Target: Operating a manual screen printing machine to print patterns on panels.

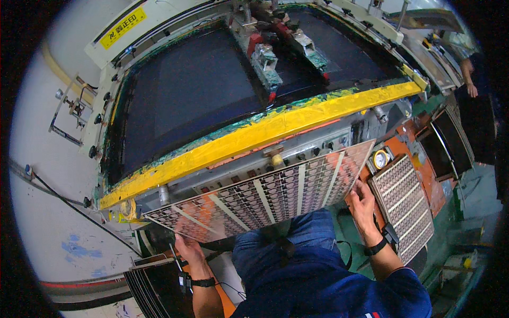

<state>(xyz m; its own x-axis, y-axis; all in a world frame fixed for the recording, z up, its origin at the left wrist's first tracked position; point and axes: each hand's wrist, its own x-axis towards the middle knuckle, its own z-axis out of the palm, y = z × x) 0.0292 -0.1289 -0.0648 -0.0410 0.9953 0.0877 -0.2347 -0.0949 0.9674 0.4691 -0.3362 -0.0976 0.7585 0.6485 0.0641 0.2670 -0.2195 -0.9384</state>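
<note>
A wide, thin printed circuit board panel [278, 197], patterned with rows of small dark units and pale strips, is held tilted in front of my lap. At its lower left edge, my left hand [191, 251] is closed on the panel. My right hand [362, 205] grips the opposite edge, with the thumb and fingers at the rim. The panel's right end is higher than its left in view. Just beyond it runs the yellow-painted front bar [265, 139] of a screen printing machine. A wristband device sits on each of my wrists.
Dark printing screen [191, 90] lies beyond the bar, with squeegee holders [268, 69] above it. To my right, similar panels [404, 204] rest on an orange surface beside a round gauge [380, 159]. Black racks [159, 289] stand lower left. Another person's hand [472, 90] shows far right.
</note>
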